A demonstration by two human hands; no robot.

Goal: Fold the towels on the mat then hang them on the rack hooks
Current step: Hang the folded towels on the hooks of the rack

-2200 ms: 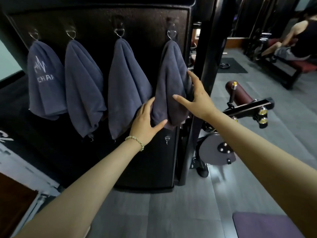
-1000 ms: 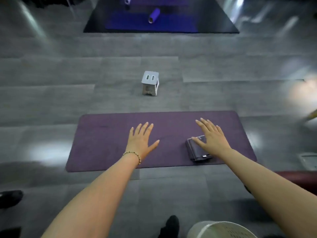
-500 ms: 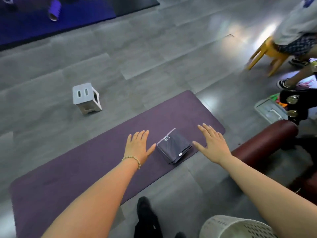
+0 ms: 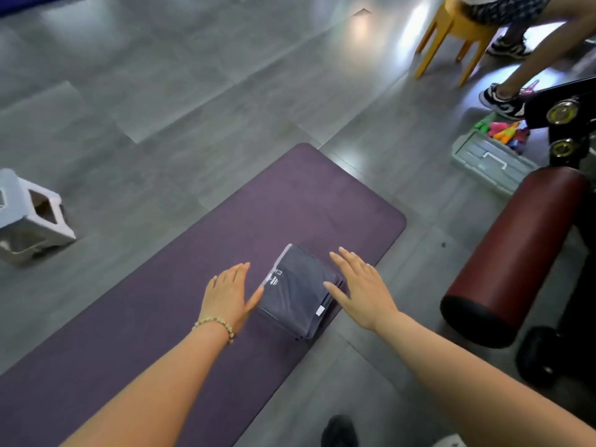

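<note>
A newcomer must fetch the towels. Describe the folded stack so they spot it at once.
Find the long purple mat on the grey floor. Near its right end, between the left hand and right hand, lies the folded towel stack. It is the only dark grey cloth there, with a small white tag.

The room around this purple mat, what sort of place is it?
Most likely a gym. The long exercise mat lies on a grey floor, a padded maroon roller sits by a black machine frame at the right, and folded grey towels lie on the mat.
</note>
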